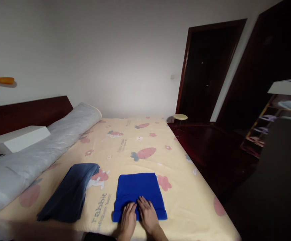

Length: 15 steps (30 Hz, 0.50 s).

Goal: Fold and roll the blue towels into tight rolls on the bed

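A blue cloth (139,187), folded into a rough square, lies on the bed at the bottom middle of the view. My left hand (128,214) presses on its near part with the fingers stretched out. Just beside it, my right hand (147,211) rests on the same cloth, fingers extended and lying flat. A folded strip runs along the near edge, partly covered by both hands. To the left, apart from my hands, is a piece of folded dark-blue denim (70,192) that looks like jeans.
The bed has a yellow sheet (185,201) printed with carrots and rabbits. A long grey roll (67,127) and a white box (25,139) lie by the dark headboard (30,112). A stool (180,116) stands near the door (210,70); a rack (263,124) is at right.
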### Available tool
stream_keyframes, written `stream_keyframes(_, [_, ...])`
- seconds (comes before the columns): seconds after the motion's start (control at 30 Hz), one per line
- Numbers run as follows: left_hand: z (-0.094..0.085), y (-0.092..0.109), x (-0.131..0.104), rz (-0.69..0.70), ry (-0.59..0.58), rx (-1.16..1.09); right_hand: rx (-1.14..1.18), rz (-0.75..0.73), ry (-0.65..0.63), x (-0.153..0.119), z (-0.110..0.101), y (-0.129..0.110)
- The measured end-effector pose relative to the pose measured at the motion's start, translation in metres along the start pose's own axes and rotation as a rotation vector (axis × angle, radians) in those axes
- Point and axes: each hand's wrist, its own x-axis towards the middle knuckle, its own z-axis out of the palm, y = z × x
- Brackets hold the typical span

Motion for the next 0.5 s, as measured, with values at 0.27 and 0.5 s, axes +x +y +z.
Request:
stream_keyframes(0.27, [-0.025, -0.035, -0.008, -0.287, 0.146, 0.233, -0.076, 0.230, 0.199, -0.012, 0.008, 0.047])
stream_keyframes(0.5, [-0.006, -0.020, -0.002, -0.166, 0.075, 0.100, -0.045, 0.157, 0.187, -0.005, 0.015, 0.031])
